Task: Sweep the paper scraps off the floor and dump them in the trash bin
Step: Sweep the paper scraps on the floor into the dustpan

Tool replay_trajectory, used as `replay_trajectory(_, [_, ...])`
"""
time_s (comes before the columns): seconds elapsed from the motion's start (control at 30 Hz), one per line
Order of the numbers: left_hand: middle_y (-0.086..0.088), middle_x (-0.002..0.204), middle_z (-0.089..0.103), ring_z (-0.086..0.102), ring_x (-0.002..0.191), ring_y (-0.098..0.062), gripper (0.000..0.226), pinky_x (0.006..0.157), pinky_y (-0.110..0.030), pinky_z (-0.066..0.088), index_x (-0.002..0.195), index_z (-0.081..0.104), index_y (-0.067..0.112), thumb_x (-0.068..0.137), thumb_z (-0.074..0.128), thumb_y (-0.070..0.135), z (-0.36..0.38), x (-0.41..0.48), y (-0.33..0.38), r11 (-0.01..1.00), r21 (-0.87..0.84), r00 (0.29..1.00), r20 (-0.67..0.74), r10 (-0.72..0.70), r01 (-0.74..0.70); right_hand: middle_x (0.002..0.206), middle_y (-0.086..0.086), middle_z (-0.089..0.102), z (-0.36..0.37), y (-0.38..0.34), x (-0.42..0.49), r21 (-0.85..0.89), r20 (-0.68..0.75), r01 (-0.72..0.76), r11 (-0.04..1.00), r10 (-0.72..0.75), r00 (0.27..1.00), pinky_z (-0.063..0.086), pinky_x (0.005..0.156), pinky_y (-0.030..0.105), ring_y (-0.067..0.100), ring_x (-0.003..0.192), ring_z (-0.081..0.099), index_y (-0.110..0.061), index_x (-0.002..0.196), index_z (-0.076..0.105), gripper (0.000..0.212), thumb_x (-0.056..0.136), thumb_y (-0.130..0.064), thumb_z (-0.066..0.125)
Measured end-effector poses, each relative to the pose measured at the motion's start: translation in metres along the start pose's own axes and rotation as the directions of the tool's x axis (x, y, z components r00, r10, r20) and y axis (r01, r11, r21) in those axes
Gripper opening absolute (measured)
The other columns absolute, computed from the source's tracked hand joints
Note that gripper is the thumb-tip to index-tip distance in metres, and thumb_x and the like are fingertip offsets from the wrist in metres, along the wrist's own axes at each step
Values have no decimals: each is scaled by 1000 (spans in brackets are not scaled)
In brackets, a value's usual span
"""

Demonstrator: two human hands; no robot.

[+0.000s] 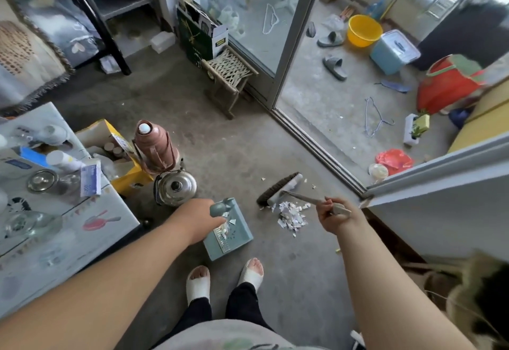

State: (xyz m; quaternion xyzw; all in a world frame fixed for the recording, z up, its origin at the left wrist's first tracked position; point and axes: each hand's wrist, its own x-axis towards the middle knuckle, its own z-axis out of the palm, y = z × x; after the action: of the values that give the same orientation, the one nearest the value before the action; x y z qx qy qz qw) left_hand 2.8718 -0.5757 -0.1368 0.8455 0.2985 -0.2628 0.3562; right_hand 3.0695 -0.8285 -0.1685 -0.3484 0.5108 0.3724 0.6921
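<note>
Teal dustpan (239,235) lies on the concrete floor (220,143), left hand (197,220) gripping its handle, a few scraps inside. Right hand (333,219) grips the brush (279,188) handle. Paper scraps (292,216) pile between brush and dustpan.

A single wide-angle camera is riding on the person's head, facing forward and tilting steeply down at the floor (234,143). Both forearms are showing from the bottom edge, so the left hand (197,219), gripping a dustpan (234,239), and the right hand (334,217), gripping a broom (278,187), are sitting close to the lens near mid-frame. The feet (252,272) are showing just below the hands. Left of the left hand a surface (121,212) is filling the edge; beyond the right hand the view is reaching past a sliding door (256,19) onto a balcony (344,96).
</note>
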Motion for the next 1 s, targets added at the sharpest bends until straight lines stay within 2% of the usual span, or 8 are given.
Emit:
replay_trajectory(0.1, [-1,83,61,59,82,-21,23,69,-31,44,80,57,18,87,63,39,0,1,4,999,36,1000,-6,4,-4,40,6,39,2,-3,-17,57,73,11,998,-16,997,33,27,14,13,26,39,-9,69,39,14,67,5,43])
replay_trajectory(0.27, [-5,92,63,60,89,-24,25,76,-33,45,85,58,16,88,61,41,2,5,16,995,95,999,-5,32,-32,45,5,38,3,-12,-32,20,128,34,999,-36,991,32,27,14,11,31,39,-7,75,42,14,67,5,43])
replay_trajectory(0.4, [-2,89,60,60,90,-24,24,73,-31,44,77,52,24,88,61,43,6,14,30,988,142,998,20,54,-57,48,6,40,3,-20,-35,-166,110,66,984,-49,993,33,26,14,11,30,40,-3,86,45,14,75,5,43])
replay_trajectory(0.53, [-4,96,63,60,93,-25,26,74,-32,44,79,50,23,89,59,46,10,25,47,974,215,997,22,68,-71,60,4,39,-4,-34,-33,-390,78,154,908,-134,988,33,29,11,8,31,44,-2,97,49,15,87,2,40])
replay_trajectory(0.67, [-1,90,60,58,90,-25,29,69,-30,41,73,45,26,89,57,47,16,39,64,962,260,997,29,78,-83,64,9,46,-12,-53,-32,-662,-2,215,718,-288,958,38,33,16,10,32,49,-3,86,53,13,81,9,51])
replay_trajectory(0.8, [0,85,55,53,83,-23,30,67,-29,37,70,43,25,91,57,43,18,53,79,962,262,996,30,78,-83,63,14,55,-16,-78,-29,-890,-48,152,431,-418,907,44,47,21,16,34,51,2,71,57,11,78,9,62])
replay_trajectory(0.9, [-6,94,63,57,88,-26,26,69,-30,38,80,52,21,90,58,44,18,66,89,948,302,994,21,103,-105,54,12,58,-18,-99,-19,-980,-31,68,188,-479,877,43,47,20,19,38,49,1,65,58,16,79,4,65])
replay_trajectory(1.0, [-7,99,65,53,85,-25,27,69,-30,37,87,56,17,89,59,44,16,79,101,937,332,994,12,109,-107,57,12,54,-24,-116,-3,-986,-81,-1,169,-468,880,35,38,10,13,26,39,2,81,56,9,78,8,61])
